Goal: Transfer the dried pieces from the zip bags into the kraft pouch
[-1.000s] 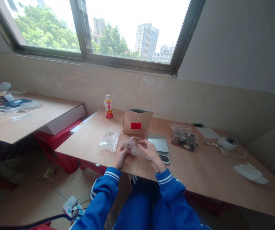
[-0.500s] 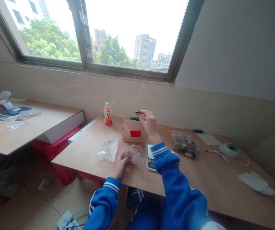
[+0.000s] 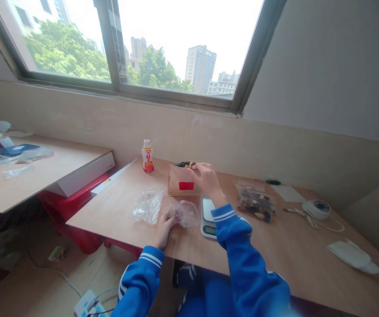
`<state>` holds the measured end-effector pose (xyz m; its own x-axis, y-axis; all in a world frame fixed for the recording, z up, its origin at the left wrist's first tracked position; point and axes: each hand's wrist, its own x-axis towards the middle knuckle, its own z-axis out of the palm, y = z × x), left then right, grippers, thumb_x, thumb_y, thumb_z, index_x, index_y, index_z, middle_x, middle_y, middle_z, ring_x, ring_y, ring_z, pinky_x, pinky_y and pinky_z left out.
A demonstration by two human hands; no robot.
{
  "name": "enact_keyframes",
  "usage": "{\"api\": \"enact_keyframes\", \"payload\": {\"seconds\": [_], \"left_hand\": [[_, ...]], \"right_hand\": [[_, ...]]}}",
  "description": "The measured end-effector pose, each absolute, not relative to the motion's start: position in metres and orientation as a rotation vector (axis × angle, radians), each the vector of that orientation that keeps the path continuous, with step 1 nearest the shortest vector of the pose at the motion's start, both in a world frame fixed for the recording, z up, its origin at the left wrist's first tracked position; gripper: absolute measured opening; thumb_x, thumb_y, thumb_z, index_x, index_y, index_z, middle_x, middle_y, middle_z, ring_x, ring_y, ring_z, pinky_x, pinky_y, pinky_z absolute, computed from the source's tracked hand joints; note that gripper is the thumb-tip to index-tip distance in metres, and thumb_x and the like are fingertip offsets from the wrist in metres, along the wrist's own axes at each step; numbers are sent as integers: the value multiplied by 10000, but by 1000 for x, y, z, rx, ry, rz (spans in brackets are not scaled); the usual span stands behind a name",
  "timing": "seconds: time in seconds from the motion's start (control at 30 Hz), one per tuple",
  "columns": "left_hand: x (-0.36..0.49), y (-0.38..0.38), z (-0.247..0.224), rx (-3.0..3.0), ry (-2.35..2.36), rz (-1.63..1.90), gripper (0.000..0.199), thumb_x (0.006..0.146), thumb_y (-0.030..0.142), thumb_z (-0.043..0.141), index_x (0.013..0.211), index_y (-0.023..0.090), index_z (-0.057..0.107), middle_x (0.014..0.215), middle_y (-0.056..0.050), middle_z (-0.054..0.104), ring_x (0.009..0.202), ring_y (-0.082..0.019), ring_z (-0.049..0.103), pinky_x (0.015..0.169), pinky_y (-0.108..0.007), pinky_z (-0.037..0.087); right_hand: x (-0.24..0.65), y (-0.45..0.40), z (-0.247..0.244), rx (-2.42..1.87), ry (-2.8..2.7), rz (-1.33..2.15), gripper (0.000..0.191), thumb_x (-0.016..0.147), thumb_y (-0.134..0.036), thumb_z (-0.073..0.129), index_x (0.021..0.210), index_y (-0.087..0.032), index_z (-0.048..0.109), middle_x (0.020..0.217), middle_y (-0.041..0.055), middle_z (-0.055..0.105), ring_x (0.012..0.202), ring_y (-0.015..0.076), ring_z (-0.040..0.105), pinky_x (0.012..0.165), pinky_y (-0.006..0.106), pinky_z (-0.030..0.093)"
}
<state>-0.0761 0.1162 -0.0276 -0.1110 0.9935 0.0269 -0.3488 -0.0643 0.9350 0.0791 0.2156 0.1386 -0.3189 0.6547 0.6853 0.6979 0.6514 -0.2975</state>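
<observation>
My left hand (image 3: 165, 226) rests on the table, its fingers closed on a clear plastic bag (image 3: 189, 214) with a few small brownish bits near the fingers. My right hand (image 3: 207, 178) is at the top right rim of an open kraft paper bag (image 3: 176, 181) with a red label, and its fingertips pinch brown, dried-looking pieces (image 3: 191, 164) at the mouth. Their exact kind is too small to tell. Just below my right wrist lies a white digital scale (image 3: 207, 215) with nothing seen on its plate. Another clear plastic bag (image 3: 147, 207) lies crumpled to the left.
A white and red drink bottle (image 3: 147, 156) stands behind the bags. To the right are zip bags of dark pieces (image 3: 257, 204), a small white fan-like device (image 3: 316, 209) with its cable, and a folded white cloth (image 3: 354, 256). A second table (image 3: 50, 171) stands left.
My right hand has come down from above the kraft bag to its mouth, with the brown pieces at its fingertips. The left hand stays on the plastic bag. The view has shifted slightly.
</observation>
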Motion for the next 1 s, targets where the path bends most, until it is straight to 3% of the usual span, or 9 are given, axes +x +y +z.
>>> {"api": "enact_keyframes", "payload": {"seconds": [0.1, 0.3, 0.53, 0.77, 0.93, 1.0], "left_hand": [[-76, 117, -28, 916, 973, 1470, 363, 629, 216, 717, 988, 167, 703, 1052, -71, 703, 994, -251, 626, 901, -373, 472], [-75, 118, -31, 881, 978, 1484, 351, 625, 205, 720, 972, 154, 702, 990, -71, 711, 992, -252, 623, 909, -373, 467], [-73, 116, -31, 781, 945, 1475, 354, 642, 239, 727, 984, 154, 700, 988, -76, 712, 963, -242, 634, 864, -357, 490], [-74, 115, -32, 786, 960, 1468, 348, 618, 235, 742, 950, 138, 701, 955, -76, 708, 932, -229, 632, 853, -344, 489], [-73, 114, -29, 786, 971, 1481, 296, 632, 224, 732, 917, 148, 701, 924, -58, 703, 905, -213, 631, 830, -325, 493], [-73, 114, -27, 793, 955, 1479, 293, 644, 235, 730, 921, 146, 698, 932, -62, 701, 903, -214, 633, 822, -325, 497]], "right_hand": [[80, 210, 139, -1023, -2110, -133, 277, 960, -320, 424, 864, -210, 660, 918, 78, 692, 974, 228, 582, 978, 393, 374], [79, 183, 135, -1012, -1913, -125, 275, 925, -187, 396, 1063, -189, 635, 1166, 106, 634, 1139, 239, 522, 1042, 431, 332], [88, 141, 89, -997, -1774, 285, 252, 899, -173, 392, 967, -210, 632, 977, 82, 642, 951, 220, 580, 858, 367, 476], [79, 187, 122, -985, -1900, -27, 396, 948, -236, 364, 1316, -208, 508, 1339, 98, 542, 1247, 223, 451, 1068, 438, 316], [73, 207, 134, -1121, -2053, -140, 353, 976, -303, 348, 1019, -211, 686, 1339, 99, 538, 1242, 271, 428, 1055, 487, 275], [76, 202, 132, -1112, -2009, -119, 339, 971, -309, 361, 1028, -213, 681, 1378, 104, 491, 1243, 273, 427, 1044, 487, 286]]}}
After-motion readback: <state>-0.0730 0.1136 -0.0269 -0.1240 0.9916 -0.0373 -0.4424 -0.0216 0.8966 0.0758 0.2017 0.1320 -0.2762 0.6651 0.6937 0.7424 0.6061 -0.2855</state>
